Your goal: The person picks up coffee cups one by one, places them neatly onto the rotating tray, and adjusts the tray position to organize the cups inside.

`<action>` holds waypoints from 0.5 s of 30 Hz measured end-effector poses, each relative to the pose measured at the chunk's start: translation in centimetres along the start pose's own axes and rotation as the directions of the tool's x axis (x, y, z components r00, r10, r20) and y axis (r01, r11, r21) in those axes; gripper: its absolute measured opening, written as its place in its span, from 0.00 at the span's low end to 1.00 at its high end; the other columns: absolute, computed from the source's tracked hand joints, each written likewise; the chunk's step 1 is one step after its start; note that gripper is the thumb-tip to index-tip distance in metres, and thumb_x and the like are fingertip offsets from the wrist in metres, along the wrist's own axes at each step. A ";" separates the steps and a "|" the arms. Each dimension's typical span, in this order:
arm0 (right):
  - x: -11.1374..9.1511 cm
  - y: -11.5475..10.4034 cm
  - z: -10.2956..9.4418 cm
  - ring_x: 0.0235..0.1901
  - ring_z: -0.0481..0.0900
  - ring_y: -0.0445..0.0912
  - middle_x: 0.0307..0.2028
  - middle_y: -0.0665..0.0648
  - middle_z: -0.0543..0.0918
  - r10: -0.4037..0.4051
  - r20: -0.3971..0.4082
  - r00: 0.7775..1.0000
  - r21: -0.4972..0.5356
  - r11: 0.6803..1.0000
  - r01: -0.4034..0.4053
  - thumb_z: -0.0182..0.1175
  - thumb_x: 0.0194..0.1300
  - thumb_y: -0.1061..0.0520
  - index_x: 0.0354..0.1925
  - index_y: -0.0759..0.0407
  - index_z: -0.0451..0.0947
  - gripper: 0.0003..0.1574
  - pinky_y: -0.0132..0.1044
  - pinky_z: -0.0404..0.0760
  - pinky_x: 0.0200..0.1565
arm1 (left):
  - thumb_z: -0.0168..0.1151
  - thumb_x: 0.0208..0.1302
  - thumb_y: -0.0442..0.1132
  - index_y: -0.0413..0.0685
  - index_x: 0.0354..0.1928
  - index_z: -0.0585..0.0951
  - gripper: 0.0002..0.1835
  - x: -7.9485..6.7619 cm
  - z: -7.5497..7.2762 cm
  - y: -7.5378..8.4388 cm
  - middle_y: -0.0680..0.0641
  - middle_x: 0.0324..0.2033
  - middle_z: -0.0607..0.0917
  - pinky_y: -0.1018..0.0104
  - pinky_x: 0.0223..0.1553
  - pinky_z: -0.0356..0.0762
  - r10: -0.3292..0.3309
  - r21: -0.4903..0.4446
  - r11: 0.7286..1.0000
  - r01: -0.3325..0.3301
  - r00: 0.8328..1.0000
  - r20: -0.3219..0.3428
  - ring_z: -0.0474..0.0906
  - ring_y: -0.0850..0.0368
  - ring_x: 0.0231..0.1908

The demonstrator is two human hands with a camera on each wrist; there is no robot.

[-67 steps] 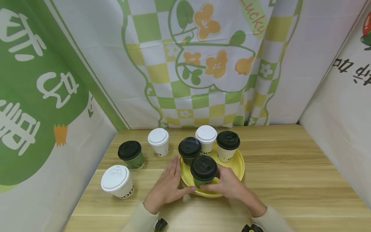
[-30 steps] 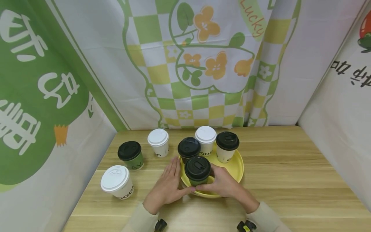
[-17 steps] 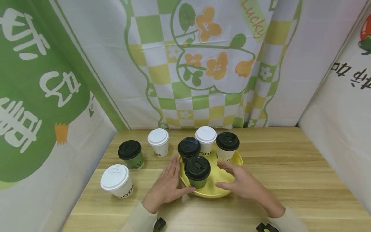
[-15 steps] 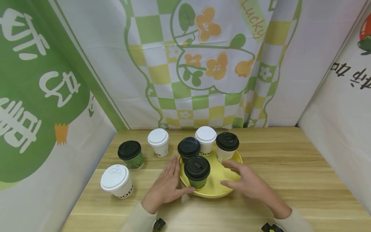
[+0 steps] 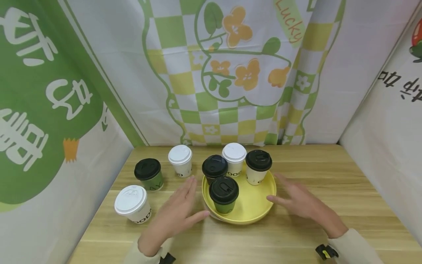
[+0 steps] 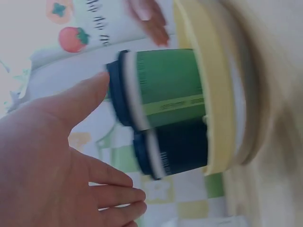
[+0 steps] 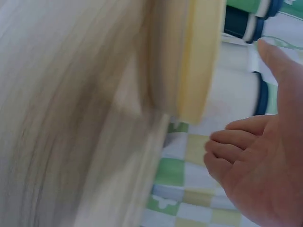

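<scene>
A round yellow tray [image 5: 254, 205] carries several lidded paper coffee cups. At its front left stands a green cup with a black lid [image 5: 224, 194]; behind it is a dark cup with a black lid [image 5: 214, 168]. A white-lidded cup [image 5: 234, 157] and a white cup with a black lid [image 5: 258, 167] stand toward the back. My left hand [image 5: 174, 212], fingers extended, is off the tray's left side and holds nothing. On the other side my right hand [image 5: 301, 200] hovers beside the tray's right rim, fingers loosely spread, also holding nothing.
Left of the tray on the wooden table [image 5: 316, 176] stand a white-lidded cup [image 5: 180, 160], a green cup with a black lid [image 5: 149, 174] and a larger white cup [image 5: 133, 204]. Printed curtains [image 5: 227, 73] enclose the table at the back and sides.
My right hand slid the green cup slightly left on the tray, let it go and drew away to the right. My left hand has come off the tray's left edge, moving left.
</scene>
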State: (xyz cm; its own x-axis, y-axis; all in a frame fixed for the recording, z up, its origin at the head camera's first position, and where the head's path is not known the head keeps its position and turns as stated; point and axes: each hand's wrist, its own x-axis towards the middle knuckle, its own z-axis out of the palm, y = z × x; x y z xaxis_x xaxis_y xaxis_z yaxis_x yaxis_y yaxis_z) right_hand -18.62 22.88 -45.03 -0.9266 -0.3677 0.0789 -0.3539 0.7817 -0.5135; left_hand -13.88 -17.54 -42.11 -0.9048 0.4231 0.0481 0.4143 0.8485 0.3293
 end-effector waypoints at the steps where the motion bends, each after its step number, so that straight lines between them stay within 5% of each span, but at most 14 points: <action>1: 0.2 0.2 0.2 0.75 0.66 0.70 0.80 0.71 0.61 0.000 0.012 1.000 0.000 1.000 0.000 0.60 0.71 0.25 0.84 0.62 0.49 0.65 0.69 0.68 0.74 | 0.58 0.74 0.68 0.34 0.83 0.49 0.55 -0.4 -0.6 0.1 0.36 0.84 0.48 0.40 0.82 0.56 0.010 0.001 1.000 -0.010 1.000 -0.013 0.48 0.38 0.84; 10: 2.0 2.2 1.3 0.84 0.47 0.66 0.86 0.61 0.38 -0.041 0.089 0.995 0.037 0.999 0.038 0.61 0.72 0.28 0.86 0.47 0.28 0.69 0.68 0.53 0.80 | 0.63 0.73 0.64 0.38 0.84 0.53 0.53 -4.6 -4.4 -0.5 0.39 0.84 0.55 0.39 0.78 0.63 0.014 0.049 0.999 -0.005 0.982 -0.187 0.55 0.40 0.83; 15: 2.4 2.9 1.7 0.84 0.46 0.67 0.86 0.61 0.37 -0.050 0.103 0.993 0.045 0.998 0.046 0.62 0.72 0.29 0.86 0.44 0.26 0.70 0.69 0.52 0.80 | 0.68 0.71 0.58 0.43 0.85 0.49 0.54 -7.0 -5.9 -2.7 0.39 0.84 0.56 0.59 0.85 0.49 -0.010 0.052 0.998 0.028 0.949 -0.315 0.56 0.36 0.81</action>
State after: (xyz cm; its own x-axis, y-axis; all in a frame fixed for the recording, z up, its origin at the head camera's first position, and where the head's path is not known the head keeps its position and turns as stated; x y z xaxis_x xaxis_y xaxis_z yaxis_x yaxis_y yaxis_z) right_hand -21.64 23.46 -47.76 -0.8895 -0.4566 0.0158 -0.3899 0.7407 -0.5471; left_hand -9.23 -24.71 -37.76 -0.8941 0.2927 0.3390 0.3930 0.8757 0.2806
